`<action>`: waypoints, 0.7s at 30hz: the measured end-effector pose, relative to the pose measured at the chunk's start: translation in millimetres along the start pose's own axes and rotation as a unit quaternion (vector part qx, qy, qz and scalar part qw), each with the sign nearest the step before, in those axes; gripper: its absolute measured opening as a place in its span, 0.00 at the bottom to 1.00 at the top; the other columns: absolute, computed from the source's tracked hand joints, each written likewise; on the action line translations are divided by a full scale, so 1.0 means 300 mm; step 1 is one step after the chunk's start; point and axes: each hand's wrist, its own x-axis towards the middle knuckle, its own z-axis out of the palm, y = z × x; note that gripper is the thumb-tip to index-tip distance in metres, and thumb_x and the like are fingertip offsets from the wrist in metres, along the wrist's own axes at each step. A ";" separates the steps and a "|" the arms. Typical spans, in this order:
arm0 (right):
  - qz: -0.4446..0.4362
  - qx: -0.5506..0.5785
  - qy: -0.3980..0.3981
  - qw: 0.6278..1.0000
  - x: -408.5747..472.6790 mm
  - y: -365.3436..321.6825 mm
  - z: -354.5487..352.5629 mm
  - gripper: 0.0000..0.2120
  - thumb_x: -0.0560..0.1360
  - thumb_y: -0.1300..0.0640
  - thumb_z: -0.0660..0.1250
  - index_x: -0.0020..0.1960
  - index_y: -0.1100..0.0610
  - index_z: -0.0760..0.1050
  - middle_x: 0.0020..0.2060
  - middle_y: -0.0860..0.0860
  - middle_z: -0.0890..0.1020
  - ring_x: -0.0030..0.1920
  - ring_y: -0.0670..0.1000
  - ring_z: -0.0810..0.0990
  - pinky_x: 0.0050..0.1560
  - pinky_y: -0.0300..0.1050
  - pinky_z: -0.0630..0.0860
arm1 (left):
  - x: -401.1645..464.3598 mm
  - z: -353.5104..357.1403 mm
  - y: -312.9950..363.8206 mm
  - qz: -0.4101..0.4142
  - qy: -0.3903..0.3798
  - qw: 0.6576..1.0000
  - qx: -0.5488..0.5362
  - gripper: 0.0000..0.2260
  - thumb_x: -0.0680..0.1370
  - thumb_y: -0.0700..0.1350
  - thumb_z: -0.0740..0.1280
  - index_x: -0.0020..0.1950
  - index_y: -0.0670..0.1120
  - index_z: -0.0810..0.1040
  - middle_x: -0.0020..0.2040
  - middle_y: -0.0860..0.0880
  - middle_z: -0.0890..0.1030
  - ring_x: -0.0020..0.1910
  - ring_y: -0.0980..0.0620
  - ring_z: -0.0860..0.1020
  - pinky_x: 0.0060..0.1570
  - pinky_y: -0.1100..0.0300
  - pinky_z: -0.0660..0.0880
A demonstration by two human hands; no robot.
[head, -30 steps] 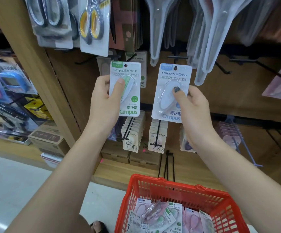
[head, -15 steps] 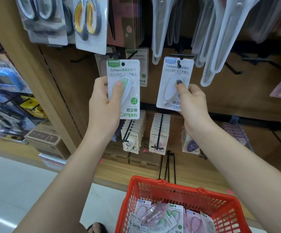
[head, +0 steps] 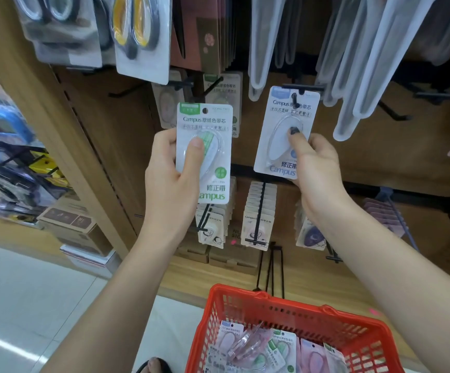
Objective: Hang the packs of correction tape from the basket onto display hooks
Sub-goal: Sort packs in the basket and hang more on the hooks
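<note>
fingers of the left hand [head: 170,181] curl round the left edge of a white card pack of correction tape with a green label [head: 204,153], the thumb pressed flat on its clear blister, so the pack stands upright in front of the wooden display wall [head: 105,125]. just above that thumb, the card's punched hole sits free, close below and in front of a black metal display hook [head: 213,86] that already carries similar packs. the right hand [head: 315,168] pinches a second white card pack with a pale blue label [head: 285,133] at its lower right corner, dark-nailed thumb on the blister, fingers tucked behind. above those fingertips, the tip of another black hook [head: 295,99] shows through the hole of this pack, which tilts slightly. below both wrists, a red plastic basket [head: 285,310] holds more packs of correction tape [head: 280,348], pink, green and blue, lying loose. under the hands, rows of small carded items [head: 258,214] hang on lower hooks. packaged scissors [head: 137,36] hang high above the left fingers.
</note>
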 end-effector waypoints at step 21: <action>0.009 0.005 -0.004 1.000 -0.001 0.000 0.003 0.06 0.84 0.50 0.66 0.56 0.51 0.78 0.52 0.47 0.88 0.55 0.50 0.87 0.63 0.56 0.82 | 0.080 0.008 0.015 -0.048 0.019 0.998 -0.019 0.06 0.85 0.51 0.64 0.58 0.51 0.73 0.53 0.52 0.83 0.48 0.56 0.86 0.37 0.63 0.81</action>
